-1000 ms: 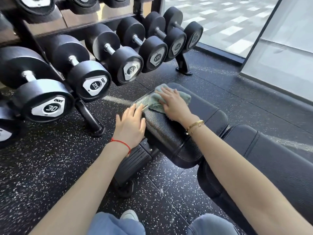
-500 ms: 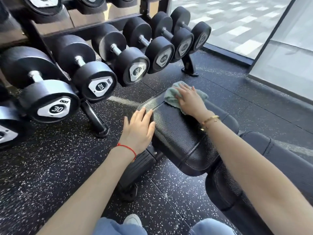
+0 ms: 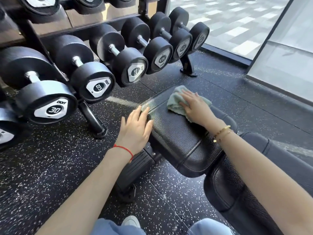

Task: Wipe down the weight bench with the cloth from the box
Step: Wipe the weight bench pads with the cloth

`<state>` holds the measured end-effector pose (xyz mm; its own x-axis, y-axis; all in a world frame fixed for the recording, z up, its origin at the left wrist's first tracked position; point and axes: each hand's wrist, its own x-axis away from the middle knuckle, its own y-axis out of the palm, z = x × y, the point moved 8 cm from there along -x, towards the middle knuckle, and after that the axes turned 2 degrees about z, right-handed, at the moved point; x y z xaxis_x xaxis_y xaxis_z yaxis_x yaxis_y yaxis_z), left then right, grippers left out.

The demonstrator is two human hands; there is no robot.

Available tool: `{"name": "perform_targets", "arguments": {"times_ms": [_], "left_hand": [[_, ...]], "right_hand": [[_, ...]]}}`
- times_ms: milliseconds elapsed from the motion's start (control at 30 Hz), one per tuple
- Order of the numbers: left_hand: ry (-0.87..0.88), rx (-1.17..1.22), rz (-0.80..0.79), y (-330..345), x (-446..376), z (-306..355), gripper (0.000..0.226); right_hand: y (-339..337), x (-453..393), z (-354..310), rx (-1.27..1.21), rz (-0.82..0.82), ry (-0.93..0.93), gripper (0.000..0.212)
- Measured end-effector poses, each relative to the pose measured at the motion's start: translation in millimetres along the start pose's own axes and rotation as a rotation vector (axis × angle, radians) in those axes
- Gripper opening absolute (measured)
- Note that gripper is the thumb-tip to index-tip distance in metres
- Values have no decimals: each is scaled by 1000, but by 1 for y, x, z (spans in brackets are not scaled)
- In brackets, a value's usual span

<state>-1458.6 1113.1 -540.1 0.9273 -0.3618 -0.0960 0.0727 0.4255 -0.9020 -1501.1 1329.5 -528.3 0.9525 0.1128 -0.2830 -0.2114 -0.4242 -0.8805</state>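
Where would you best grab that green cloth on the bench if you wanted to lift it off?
Probably the bunched far-left corner of the cloth, coming from above on the dumbbell side. That part sticks out from under the right hand, which lies flat on the rest, and its raised folds give fingers something to pinch. The cloth lies flat on the bench elsewhere.
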Motion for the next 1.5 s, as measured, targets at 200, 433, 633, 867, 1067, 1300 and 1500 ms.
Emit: {"name": "perform_targets", "arguments": {"times_ms": [200, 433, 633, 867, 1067, 1300, 1500], "left_hand": [[-6, -34, -25, 5, -5, 5, 54], [-19, -78, -71, 18, -6, 13, 54], [-16, -99, -105, 16, 4, 21, 55], [50, -66, -143, 21, 20, 57, 51], [125, -101, -187, 33, 35, 102, 54], [311, -229, -205, 64, 67, 155, 57], [350, -182, -146, 73, 82, 184, 70]], "right_hand": [[10, -12, -16, -11, 12, 66, 53], [4, 107, -72, -107, -80, -193, 56], [-27, 73, 2, -34, 85, 83, 55], [-25, 70, 6, -34, 79, 135, 51], [-47, 180, -28, -41, -87, -72, 51], [-79, 258, 2, 0, -60, 63, 70], [-97, 205, 56, 67, 109, 381, 55]]}}
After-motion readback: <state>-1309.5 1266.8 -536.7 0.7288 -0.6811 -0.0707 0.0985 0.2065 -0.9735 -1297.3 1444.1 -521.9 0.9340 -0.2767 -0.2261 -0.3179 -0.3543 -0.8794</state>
